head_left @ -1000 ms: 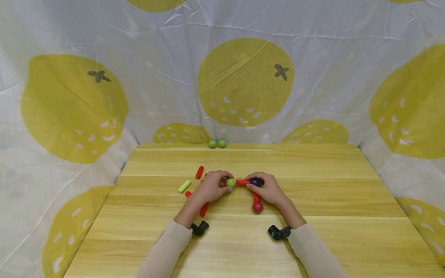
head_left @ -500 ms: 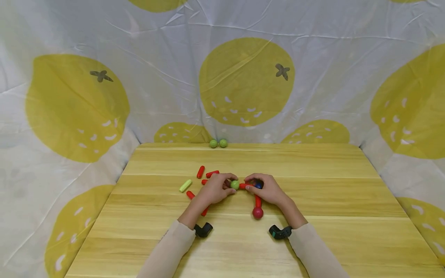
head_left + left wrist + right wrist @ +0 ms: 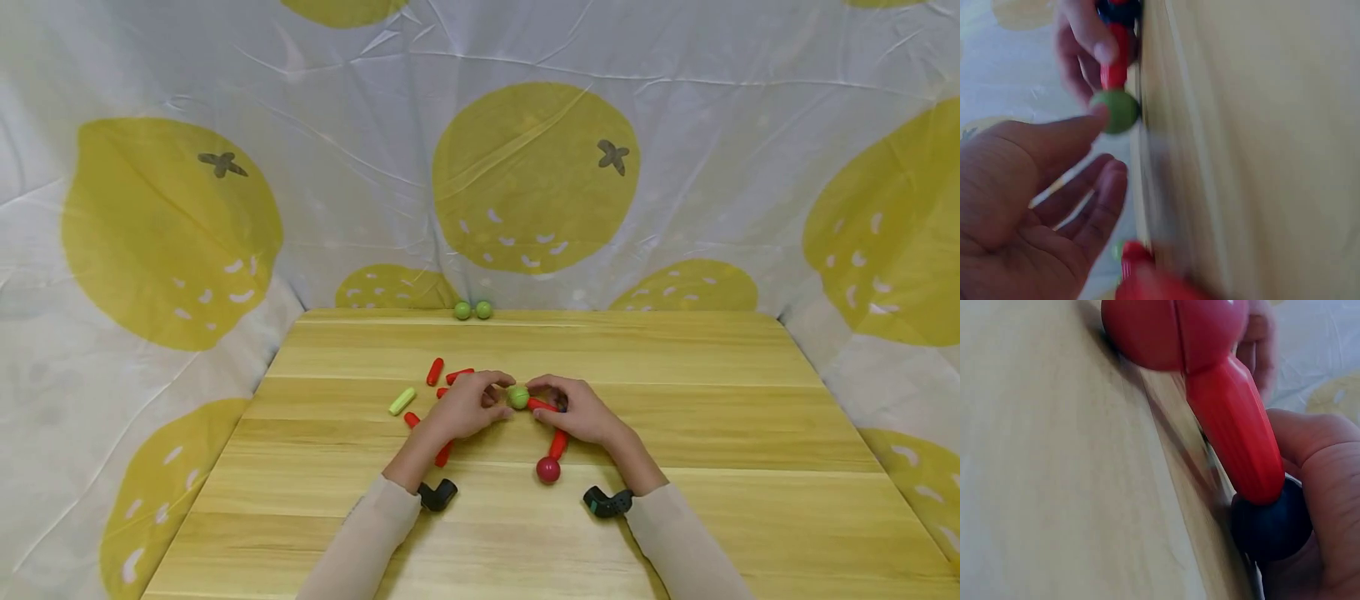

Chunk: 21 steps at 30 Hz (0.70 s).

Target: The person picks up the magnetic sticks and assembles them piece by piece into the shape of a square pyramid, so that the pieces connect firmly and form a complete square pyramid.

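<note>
My right hand (image 3: 581, 408) grips a joined toy of red rods and balls, its thumb along one red rod (image 3: 1114, 62) and its palm side around the blue ball (image 3: 1272, 519). At that rod's left end sits a green ball (image 3: 518, 397). A second red rod (image 3: 1238, 428) runs from the blue ball to a dark red ball (image 3: 548, 470) nearer the person. My left hand (image 3: 468, 406) is beside the green ball with fingers loosely bent and spread; in the left wrist view its thumb overlaps the ball, and whether it touches is unclear.
Several loose red rods (image 3: 435, 372) and one yellow-green rod (image 3: 402, 402) lie left of and partly under the left hand. Two green balls (image 3: 473, 310) sit at the table's back edge, against a lemon-print cloth (image 3: 337, 208). Each wrist wears a black camera (image 3: 607, 502).
The green ball has shifted right, and the left hand's fingers have come looser from it. The toy has turned in the right hand, bringing the dark red ball nearer the person.
</note>
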Each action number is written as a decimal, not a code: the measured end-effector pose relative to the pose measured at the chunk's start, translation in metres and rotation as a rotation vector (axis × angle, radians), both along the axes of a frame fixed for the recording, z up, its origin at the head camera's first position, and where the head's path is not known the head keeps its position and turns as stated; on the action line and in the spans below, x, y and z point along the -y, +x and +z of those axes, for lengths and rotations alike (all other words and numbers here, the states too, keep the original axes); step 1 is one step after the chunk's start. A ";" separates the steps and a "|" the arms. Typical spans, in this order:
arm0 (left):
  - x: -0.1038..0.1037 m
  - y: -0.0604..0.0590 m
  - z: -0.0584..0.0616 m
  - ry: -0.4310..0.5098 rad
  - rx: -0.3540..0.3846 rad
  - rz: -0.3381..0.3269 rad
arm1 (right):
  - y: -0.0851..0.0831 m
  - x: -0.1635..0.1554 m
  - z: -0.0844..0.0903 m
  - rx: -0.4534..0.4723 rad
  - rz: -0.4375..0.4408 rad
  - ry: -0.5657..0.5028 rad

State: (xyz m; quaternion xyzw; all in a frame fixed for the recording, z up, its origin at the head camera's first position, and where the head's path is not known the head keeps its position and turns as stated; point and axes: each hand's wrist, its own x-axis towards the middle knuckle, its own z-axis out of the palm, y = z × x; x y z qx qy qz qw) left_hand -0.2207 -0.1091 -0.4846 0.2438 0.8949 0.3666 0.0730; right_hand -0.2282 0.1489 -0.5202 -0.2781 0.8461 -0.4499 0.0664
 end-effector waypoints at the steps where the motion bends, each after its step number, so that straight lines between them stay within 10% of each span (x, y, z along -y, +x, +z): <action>1: 0.005 -0.001 0.002 0.007 -0.006 0.007 | 0.000 -0.001 -0.001 -0.009 0.005 -0.007; 11: 0.094 -0.012 0.029 -0.019 0.004 0.234 | -0.002 -0.004 0.000 -0.105 0.054 -0.017; 21: 0.138 -0.007 0.023 -0.164 0.240 0.322 | 0.000 -0.007 0.003 -0.015 -0.070 -0.009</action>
